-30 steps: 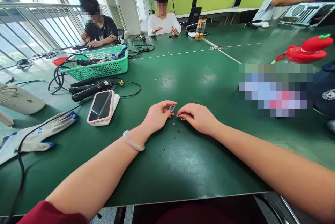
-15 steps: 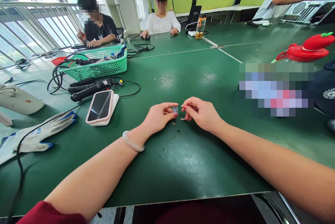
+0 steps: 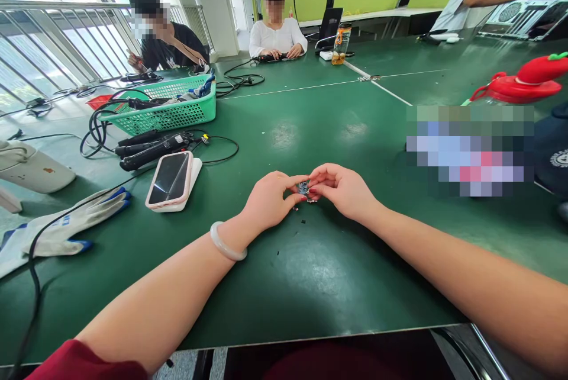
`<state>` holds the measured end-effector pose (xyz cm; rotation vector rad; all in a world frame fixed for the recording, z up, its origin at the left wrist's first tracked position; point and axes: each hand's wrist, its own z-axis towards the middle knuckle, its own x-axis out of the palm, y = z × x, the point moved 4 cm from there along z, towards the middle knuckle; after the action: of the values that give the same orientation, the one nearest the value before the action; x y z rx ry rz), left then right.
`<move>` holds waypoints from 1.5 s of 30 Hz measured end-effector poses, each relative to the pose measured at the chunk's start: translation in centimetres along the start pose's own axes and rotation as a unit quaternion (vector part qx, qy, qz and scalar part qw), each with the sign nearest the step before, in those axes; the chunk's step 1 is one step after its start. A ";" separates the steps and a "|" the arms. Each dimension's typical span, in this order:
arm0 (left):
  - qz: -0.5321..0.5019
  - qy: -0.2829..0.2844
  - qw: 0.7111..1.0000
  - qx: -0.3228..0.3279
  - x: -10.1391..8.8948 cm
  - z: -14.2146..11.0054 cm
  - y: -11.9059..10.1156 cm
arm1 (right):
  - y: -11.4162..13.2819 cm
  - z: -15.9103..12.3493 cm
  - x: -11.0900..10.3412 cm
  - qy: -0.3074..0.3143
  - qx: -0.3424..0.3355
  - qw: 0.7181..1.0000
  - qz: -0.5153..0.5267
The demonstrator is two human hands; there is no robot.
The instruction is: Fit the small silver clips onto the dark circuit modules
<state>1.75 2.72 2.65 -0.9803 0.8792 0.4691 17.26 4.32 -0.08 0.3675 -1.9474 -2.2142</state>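
My left hand (image 3: 273, 197), a pale bangle at its wrist, pinches a small grey-blue piece with cutouts (image 3: 303, 188) between thumb and forefinger. It looks like a tiny circuit board or switch housing; its exact kind is too small to tell. My right hand (image 3: 339, 190) is closed in a pinch against the right side of that piece, and whatever sits between its fingertips is hidden. Just under the hands lie a little metallic part (image 3: 312, 200) and a coppery bit (image 3: 295, 209). Closer to me, a black fragment (image 3: 303, 221) rests on the green table (image 3: 337, 285).
On the left are a phone (image 3: 171, 180), black handheld tools (image 3: 155, 149), a green basket (image 3: 177, 110), a work glove (image 3: 66, 226) and a trailing cable (image 3: 33, 267). A blurred item (image 3: 470, 149) and a red-lidded container (image 3: 519, 87) stand right. Several people sit around the table.
My right hand has moved left, bringing its fingertips from beside the grey-blue piece onto it. The piece has shifted slightly right and turned in my left hand's pinch.
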 end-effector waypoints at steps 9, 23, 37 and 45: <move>0.039 -0.007 0.998 0.057 0.1 -0.2 -0.5 | 0.3 -0.1 0.1 -0.012 -0.001 1.000 0.010; -0.086 0.009 0.996 -0.003 0.1 0.0 -0.3 | 0.8 -0.7 0.2 -0.028 -0.035 0.996 -0.071; -0.102 0.038 0.994 0.020 0.2 -0.1 -0.2 | 1.9 -1.4 0.7 -0.009 -0.095 0.968 -0.233; -0.099 -0.016 0.991 -0.085 0.1 0.3 2.0 | 1.3 -0.6 -0.6 0.055 -0.082 0.899 -0.426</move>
<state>0.55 4.01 1.62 -1.2004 0.7118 0.3932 18.00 3.72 1.21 1.5217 -1.6883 -2.7023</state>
